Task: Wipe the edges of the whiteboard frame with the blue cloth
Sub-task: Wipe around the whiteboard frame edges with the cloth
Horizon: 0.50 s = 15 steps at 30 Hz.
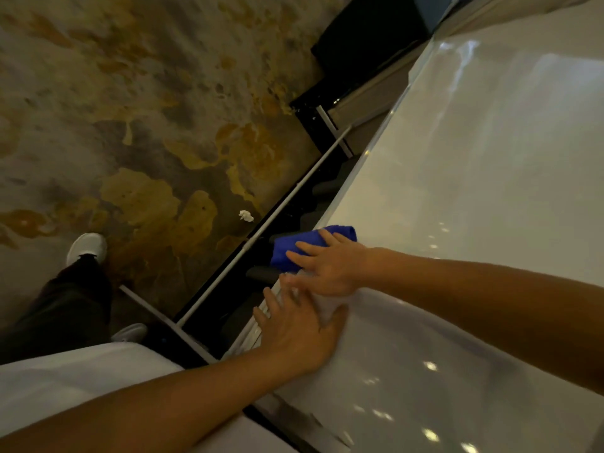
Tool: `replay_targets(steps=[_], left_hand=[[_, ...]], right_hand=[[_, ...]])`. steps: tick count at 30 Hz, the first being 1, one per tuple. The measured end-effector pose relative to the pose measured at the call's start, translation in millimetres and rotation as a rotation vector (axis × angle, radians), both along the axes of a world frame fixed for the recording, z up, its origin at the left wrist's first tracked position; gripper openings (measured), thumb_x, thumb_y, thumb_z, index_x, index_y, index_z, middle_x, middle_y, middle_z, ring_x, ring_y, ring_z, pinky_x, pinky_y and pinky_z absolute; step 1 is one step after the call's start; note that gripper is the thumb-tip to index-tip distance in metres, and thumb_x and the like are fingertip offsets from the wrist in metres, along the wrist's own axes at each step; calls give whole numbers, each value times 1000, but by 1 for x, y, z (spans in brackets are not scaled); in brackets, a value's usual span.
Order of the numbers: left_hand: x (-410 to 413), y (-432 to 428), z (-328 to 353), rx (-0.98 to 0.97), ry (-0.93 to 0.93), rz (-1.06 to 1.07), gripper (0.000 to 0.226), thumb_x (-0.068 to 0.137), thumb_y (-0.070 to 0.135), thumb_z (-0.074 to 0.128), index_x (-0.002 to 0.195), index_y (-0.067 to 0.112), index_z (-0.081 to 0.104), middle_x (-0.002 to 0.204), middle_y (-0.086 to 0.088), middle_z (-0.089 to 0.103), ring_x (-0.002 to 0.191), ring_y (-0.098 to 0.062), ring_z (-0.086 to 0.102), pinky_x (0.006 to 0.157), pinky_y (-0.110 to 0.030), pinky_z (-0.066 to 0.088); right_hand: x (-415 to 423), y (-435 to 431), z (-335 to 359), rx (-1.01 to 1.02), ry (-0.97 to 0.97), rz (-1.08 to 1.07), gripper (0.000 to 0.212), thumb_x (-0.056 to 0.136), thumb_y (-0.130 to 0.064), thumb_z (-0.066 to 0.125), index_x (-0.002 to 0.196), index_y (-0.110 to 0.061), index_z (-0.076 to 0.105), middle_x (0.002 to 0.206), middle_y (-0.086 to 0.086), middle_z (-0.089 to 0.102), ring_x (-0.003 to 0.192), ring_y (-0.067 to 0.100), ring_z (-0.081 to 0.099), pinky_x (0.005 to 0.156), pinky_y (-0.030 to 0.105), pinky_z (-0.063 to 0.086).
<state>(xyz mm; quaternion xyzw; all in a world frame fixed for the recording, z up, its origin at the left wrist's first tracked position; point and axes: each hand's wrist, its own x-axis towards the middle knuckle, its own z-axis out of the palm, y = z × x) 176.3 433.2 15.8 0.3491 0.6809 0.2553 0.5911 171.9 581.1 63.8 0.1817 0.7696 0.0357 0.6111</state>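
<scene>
The whiteboard [474, 197] fills the right side, glossy white, seen steeply from above. Its frame edge [376, 152] runs diagonally from upper right to lower left. A folded blue cloth [294, 246] lies over that edge near the middle of the view. My right hand [330, 266] presses flat on the cloth, fingers spread toward the left. My left hand [297, 331] rests flat on the board's edge just below it, fingers apart, holding nothing. The two hands nearly touch.
The board's stand has white metal bars [261, 230] and a dark tray beneath the edge. A patterned brown and yellow carpet [147, 142] covers the floor. A crumpled white scrap [245, 216] lies on it. My white shoe [86, 248] stands at left.
</scene>
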Motion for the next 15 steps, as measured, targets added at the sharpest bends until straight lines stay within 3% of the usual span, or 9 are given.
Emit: replay_targets(steps=[7,9,13,15], left_hand=[[-4,25,1,-43,0,-155,111,72,89,8,151,15,-19,159,-11,-29,145,-40,-25,115,-60,-10],[-5,32,0,-36,-9,-138,113,71,89,8,151,13,-19,160,-10,-29,146,-38,-25,116,-59,-10],[-12,43,-2,4,-28,-100,113,67,90,6,152,19,-16,163,-8,-18,147,-39,-19,117,-59,-5],[-16,48,-1,19,-51,-128,108,71,89,11,152,23,-16,163,-8,-17,148,-39,-18,118,-59,-2]], right_hand=[[-20,103,-5,446,11,-188,89,80,-84,1,155,-36,-2,165,3,-7,144,49,-16,115,64,-8],[-20,90,-14,395,36,-222,94,76,-87,-1,155,-35,-1,165,0,-8,144,47,-19,113,64,-13],[-14,38,-40,98,107,-221,105,67,-90,-10,155,-34,5,165,-3,0,145,42,-20,110,59,-19],[-11,39,-42,63,108,-164,102,71,-88,-10,155,-33,9,165,-3,0,146,40,-20,109,56,-22]])
